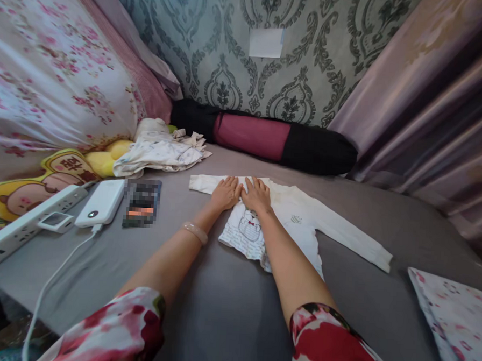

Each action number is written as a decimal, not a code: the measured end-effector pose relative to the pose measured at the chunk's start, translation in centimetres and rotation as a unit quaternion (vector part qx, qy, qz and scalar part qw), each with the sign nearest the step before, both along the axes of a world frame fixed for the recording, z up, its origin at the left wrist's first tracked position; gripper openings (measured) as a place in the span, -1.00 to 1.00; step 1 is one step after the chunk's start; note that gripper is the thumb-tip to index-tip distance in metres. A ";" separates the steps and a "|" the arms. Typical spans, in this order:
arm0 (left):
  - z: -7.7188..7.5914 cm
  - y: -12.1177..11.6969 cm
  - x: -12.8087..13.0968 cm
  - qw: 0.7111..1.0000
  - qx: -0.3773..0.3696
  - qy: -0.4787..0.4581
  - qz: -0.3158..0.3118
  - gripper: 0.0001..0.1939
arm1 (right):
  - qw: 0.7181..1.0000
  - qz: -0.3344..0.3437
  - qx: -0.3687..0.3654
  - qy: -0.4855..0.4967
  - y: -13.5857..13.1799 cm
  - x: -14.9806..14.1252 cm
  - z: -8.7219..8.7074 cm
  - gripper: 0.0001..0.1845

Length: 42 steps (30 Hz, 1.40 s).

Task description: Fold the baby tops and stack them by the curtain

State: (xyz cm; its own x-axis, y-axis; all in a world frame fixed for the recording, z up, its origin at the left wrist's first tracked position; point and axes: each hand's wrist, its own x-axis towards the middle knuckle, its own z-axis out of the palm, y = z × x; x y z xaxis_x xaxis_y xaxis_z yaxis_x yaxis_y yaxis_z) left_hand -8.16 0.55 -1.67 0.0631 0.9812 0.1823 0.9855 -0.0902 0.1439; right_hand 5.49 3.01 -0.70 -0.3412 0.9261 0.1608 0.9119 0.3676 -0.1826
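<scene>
A small white long-sleeved baby top [299, 226] lies spread on the grey sheet, its two front halves printed with a bear figure and lines of writing. My left hand [226, 193] rests flat on the top near the base of its left sleeve, fingers stretched forward. Close beside it, my right hand [257, 195] also lies flat on the fabric by the upper edge, with its fingers apart. The two thumbs nearly meet. One sleeve reaches out to the left past my left hand; the other slants down to the right. My forearms cover part of the lower cloth.
A black and dark pink long bag [251, 135] lies along the wall. Heaped baby clothes [161, 155] sit at the back left. A power strip [29, 218], a white power bank [101, 203] and a phone [142, 203] lie left. Folded floral cloth [455, 321] lies at right.
</scene>
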 end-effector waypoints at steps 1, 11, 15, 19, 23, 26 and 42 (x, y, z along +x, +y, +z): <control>0.0 -0.2 -0.7 1.000 -0.008 0.004 0.010 -0.44 | 1.000 0.000 0.000 0.002 0.0 0.0 0.0 -0.41; 0.7 -1.2 -5.4 0.996 -0.046 0.035 0.068 -0.38 | 1.000 -0.003 -0.013 0.005 0.3 0.0 -0.2 -0.40; 0.8 -1.3 -6.0 0.994 -0.044 0.023 0.093 -0.40 | 1.000 0.003 -0.021 0.000 0.3 0.0 -0.2 -0.39; 1.1 -1.4 -6.0 0.993 -0.060 0.017 0.097 -0.41 | 0.998 0.004 -0.057 -0.009 0.7 0.2 0.6 -0.38; 1.8 -1.1 -6.2 0.994 -0.077 0.016 0.081 -0.44 | 0.992 0.029 -0.115 0.043 -1.0 -0.4 3.2 -0.38; 2.8 -0.5 -6.1 0.991 -0.102 0.026 0.082 -0.47 | 0.962 0.018 -0.105 0.252 -6.2 -2.0 5.1 -0.57; 5.5 -3.7 3.3 0.960 0.023 -0.155 0.232 -0.59 | 0.246 -0.172 -0.687 0.662 -29.8 -5.3 5.9 -0.39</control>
